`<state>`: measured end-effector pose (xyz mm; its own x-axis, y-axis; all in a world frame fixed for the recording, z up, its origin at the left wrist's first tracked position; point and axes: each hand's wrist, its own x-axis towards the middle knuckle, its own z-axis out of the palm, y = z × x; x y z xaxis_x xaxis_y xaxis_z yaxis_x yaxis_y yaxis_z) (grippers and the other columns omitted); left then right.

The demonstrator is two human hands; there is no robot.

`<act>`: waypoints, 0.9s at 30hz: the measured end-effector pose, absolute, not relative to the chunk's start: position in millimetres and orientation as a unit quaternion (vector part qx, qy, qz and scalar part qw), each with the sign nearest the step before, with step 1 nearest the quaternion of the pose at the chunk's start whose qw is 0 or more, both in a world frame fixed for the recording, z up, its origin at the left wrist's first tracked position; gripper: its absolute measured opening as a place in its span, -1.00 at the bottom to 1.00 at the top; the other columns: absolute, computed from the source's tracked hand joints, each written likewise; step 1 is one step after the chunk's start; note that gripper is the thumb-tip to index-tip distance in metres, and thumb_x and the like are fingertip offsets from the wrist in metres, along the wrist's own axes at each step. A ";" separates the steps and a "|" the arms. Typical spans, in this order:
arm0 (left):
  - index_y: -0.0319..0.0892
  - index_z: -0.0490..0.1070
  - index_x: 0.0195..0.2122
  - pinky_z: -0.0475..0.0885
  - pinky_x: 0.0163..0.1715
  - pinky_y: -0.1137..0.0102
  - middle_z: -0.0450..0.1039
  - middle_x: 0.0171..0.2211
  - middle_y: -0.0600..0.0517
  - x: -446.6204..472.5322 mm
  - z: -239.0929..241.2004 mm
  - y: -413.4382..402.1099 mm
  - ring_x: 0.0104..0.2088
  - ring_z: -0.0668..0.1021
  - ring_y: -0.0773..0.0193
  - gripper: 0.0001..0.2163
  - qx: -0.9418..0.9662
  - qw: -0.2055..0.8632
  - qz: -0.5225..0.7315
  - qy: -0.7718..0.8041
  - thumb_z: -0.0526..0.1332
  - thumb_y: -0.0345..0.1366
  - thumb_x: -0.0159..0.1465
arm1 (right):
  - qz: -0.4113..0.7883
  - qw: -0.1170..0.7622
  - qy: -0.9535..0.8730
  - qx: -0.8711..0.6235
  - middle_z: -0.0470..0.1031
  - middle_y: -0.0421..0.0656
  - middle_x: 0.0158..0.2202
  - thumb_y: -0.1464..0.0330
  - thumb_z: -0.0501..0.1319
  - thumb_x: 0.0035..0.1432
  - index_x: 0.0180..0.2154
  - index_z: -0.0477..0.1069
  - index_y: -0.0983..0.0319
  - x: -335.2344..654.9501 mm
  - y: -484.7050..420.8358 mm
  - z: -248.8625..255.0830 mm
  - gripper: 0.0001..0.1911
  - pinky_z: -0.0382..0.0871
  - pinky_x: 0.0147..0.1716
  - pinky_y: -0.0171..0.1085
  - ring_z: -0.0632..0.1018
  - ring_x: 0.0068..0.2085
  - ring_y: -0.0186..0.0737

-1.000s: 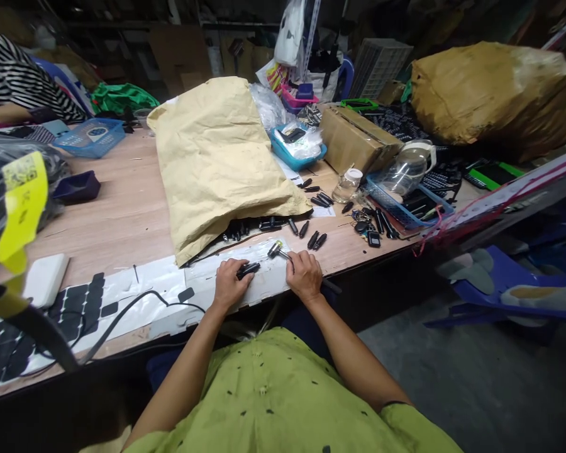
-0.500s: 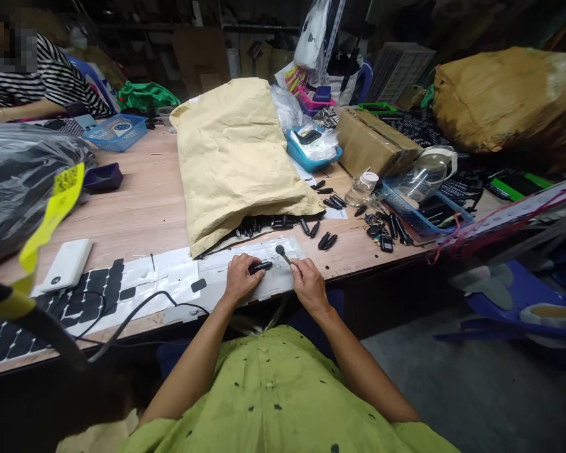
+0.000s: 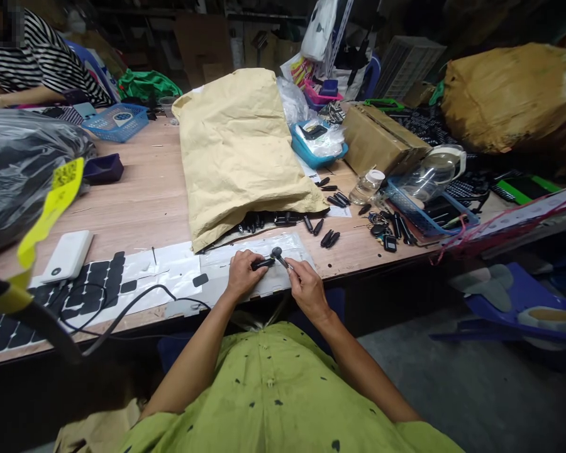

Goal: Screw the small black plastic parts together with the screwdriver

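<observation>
My left hand [image 3: 242, 275] is closed around a small black slim piece [image 3: 263, 263], its tip showing past the fingers over the white sheet [image 3: 283, 242] at the table's front edge. In my right hand [image 3: 307, 288], a short thin-handled tool with a round dark head [image 3: 277, 253] is pinched. That head sits right by the tip of the black piece; whether they touch I cannot tell. Behind my hands, a large cream sack [image 3: 245, 145] lies with its mouth towards me, dark pieces inside it. Several loose black pieces [image 3: 330, 239] rest to the right of the sack.
On the left are a white power bank [image 3: 68, 255], a cable, black stickers [image 3: 106, 277] and a plastic-wrapped bundle [image 3: 23, 170]. Rightward stand a glass jar [image 3: 366, 187], a blue basket [image 3: 434, 220] and a cardboard box [image 3: 382, 141]. A person in stripes [image 3: 51, 60] sits far left.
My right hand has brought the tool's round head left, up to the tip of the black piece. The left hand keeps its hold. The whole view has shifted slightly.
</observation>
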<state>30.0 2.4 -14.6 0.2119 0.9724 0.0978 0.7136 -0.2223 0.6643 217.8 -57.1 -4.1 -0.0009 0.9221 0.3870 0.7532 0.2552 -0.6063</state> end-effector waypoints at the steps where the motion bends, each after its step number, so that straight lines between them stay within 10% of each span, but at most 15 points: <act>1: -0.04 0.59 -0.24 0.34 -0.10 0.23 0.52 -0.31 0.04 30.6 -13.7 2.0 -0.18 0.45 0.10 -0.87 0.736 0.248 0.257 0.575 0.35 -0.30 0.16 | 0.115 0.381 -0.697 -0.597 0.57 -0.07 -0.19 0.37 0.01 0.37 0.03 0.53 0.17 217.6 -57.3 -2.0 -0.63 0.48 -0.11 -0.25 0.58 -0.14 -0.17; 27: -0.02 0.57 -0.26 0.35 -0.06 0.20 0.53 -0.28 0.05 37.6 -8.5 0.0 -0.15 0.45 0.10 -0.86 0.717 0.265 0.247 0.595 0.36 -0.33 0.13 | 0.102 0.362 -0.712 -0.593 0.53 -0.10 -0.25 0.37 0.03 0.37 0.02 0.54 0.15 217.6 -62.5 5.1 -0.64 0.47 -0.20 -0.32 0.57 -0.21 -0.21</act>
